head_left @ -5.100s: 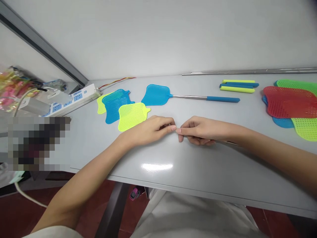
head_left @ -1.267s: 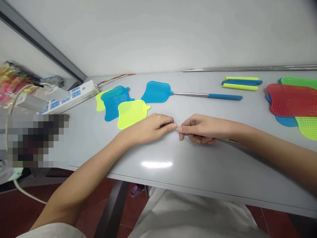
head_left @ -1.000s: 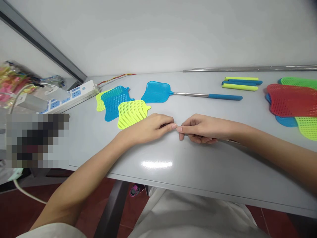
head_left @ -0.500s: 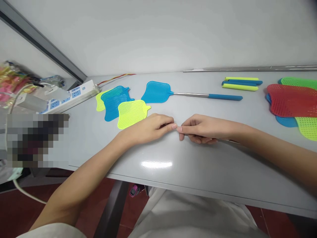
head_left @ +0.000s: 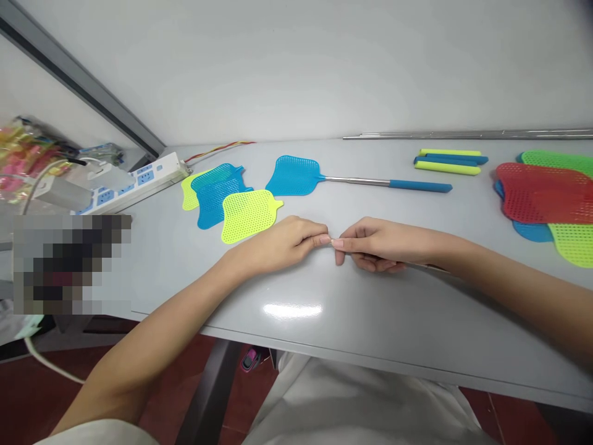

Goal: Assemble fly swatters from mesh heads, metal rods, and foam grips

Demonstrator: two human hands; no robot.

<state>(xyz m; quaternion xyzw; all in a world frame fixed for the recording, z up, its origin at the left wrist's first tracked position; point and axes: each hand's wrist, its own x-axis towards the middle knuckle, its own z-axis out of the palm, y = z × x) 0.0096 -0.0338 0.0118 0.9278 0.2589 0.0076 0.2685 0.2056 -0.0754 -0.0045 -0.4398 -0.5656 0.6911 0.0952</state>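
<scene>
Hands: your left hand (head_left: 273, 244) and right hand (head_left: 375, 244) were together over the table, their fingertips (head_left: 327, 239) meeting; you could not tell from this view whether anything small lay between them.
Left hand: it sat just beside a yellow-green fly swatter head (head_left: 248, 216), the nearest loose piece, which lay flat on the grey table (head_left: 407, 327).
Right hand: it held no visible object, and the nearest thing was a blue fly swatter (head_left: 291, 176), well up the table.
Left group: a blue swatter head (head_left: 217, 196) overlapped a second yellow-green swatter head (head_left: 189, 193), just behind the first.
Blue swatter: it was assembled, with a metal telescopic handle (head_left: 356, 181) ending in a blue grip (head_left: 419, 186).
Far right: a red swatter head (head_left: 544, 193) lay over a green swatter head (head_left: 556, 161), a lower blue swatter head (head_left: 532, 232) and a third yellow-green swatter head (head_left: 574, 244).
Beyond: yellow and blue foam grips (head_left: 447, 161) lay together, with long metal rods (head_left: 467, 134) along the wall.
Left edge: a white power strip (head_left: 134, 183) lay by colourful plastic bags (head_left: 23, 148).
</scene>
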